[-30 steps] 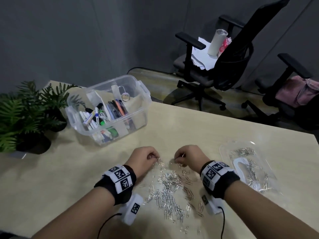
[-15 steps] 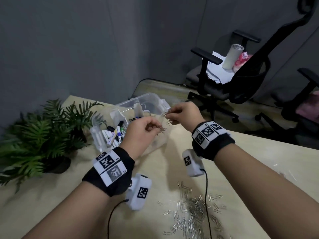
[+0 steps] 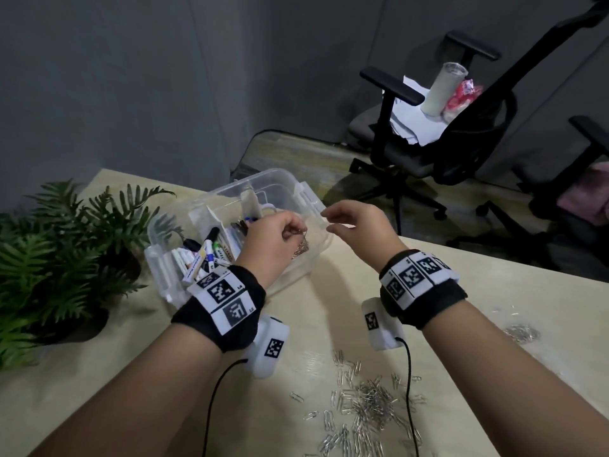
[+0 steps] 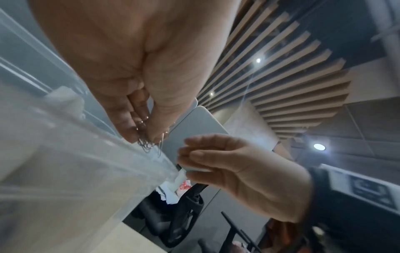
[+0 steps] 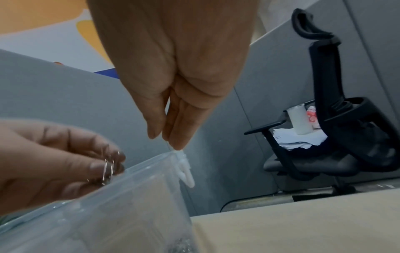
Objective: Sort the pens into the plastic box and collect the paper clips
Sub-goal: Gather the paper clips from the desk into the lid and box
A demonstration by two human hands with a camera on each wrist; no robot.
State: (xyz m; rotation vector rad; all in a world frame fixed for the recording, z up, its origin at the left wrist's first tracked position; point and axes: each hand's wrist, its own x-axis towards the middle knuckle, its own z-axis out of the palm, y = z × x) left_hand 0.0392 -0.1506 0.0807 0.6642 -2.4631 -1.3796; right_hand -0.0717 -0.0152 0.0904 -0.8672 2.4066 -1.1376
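Note:
The clear plastic box (image 3: 298, 189) stands at the table's far left, with pens and markers (image 3: 201, 255) upright in its left compartments. My left hand (image 3: 298, 232) hovers over the box's right end and pinches a small bunch of silver paper clips (image 4: 149, 142) between thumb and fingers; the bunch (image 5: 108, 169) hangs just above the rim. My right hand (image 3: 329, 221) is beside it over the box's right corner, fingers straight and loosely apart from the thumb, holding nothing. A loose pile of paper clips (image 3: 365, 407) lies on the table near me.
A potted fern (image 3: 56, 258) stands left of the box. More clips lie on a clear plastic bag (image 3: 522, 333) at the right. Beyond the table stands a black office chair (image 3: 461, 153) carrying papers and a roll, with a second chair (image 3: 576, 192) further right.
Both hands rose from the clip pile to the box with pinched clips. The right hand has since opened and its clips are gone; the left still holds its bunch.

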